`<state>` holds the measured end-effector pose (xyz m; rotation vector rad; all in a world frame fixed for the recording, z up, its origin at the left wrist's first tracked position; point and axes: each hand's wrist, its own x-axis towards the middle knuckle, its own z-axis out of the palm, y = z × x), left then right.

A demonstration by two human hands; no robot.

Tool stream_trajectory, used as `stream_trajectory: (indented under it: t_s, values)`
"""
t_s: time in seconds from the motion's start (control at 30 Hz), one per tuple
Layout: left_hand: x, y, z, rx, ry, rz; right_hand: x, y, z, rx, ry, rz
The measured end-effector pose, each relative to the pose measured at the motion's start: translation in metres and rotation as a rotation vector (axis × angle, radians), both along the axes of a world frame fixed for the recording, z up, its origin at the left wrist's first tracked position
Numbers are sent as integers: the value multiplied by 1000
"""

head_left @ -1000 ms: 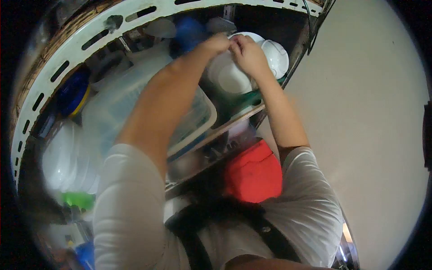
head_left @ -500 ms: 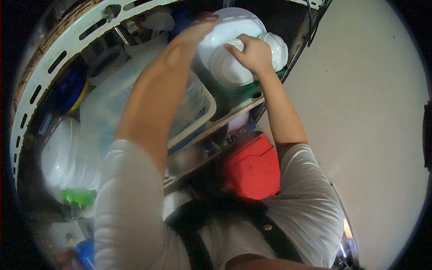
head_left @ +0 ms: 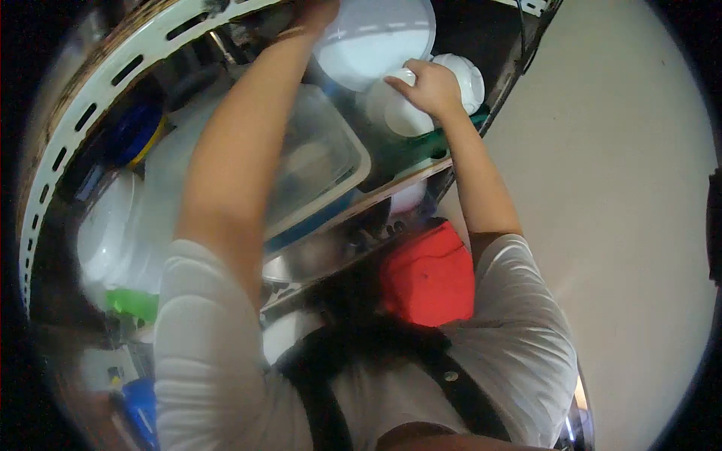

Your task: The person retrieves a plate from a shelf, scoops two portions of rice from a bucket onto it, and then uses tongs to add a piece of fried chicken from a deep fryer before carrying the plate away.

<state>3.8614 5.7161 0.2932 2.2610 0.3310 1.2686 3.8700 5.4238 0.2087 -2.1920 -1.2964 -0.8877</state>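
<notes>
The right hand [head_left: 432, 90] pinched the small bowl [head_left: 404, 116] between thumb and fingers, right of the box [head_left: 364, 161], maybe to keep it still. The left hand [head_left: 320, 13] was by the big bowl [head_left: 377, 49], past the box; its fingers were blurry, so I couldn't tell its grip.

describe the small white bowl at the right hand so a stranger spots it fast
Find the large translucent plastic box partly hidden by the left forearm. Right of it in the picture, the right hand grips a small white bowl. It is smaller than the round white dish above it, and only it has the right thumb on it.
</notes>
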Motion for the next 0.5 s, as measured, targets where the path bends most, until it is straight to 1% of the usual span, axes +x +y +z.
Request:
stream_trajectory:
  t_s: [0.13, 0.17, 0.2, 0.23, 0.3, 0.33, 0.4, 0.43, 0.5]
  values:
    - [-28, -9, 12, -73, -54, 43, 1, 0, -3, -5, -41, 85]
    - [-35, -12, 13, -88, -67, 47, 1, -1, -3, -28, -31, 66]
    - [-45, -16, 6, -123, -70, 64, -8, 0, -17, -60, 18, 62]
    - [-41, -14, 4, -155, -84, 79, 7, 5, -19, -68, 34, 86]
    - [-52, -17, 2, -209, -112, 99, 15, 11, -24, 18, -36, 157]
    - [-58, -19, 1, -231, -126, 110, 18, 12, -27, 19, -31, 171]
    - [-71, -21, -2, -268, -152, 127, 16, 14, -28, -21, 56, 167]
    - [-79, -23, -2, -281, -161, 123, 13, 13, -32, -3, 49, 171]
    - [-90, -21, -5, -317, -177, 126, 14, 8, -29, 2, -58, 175]
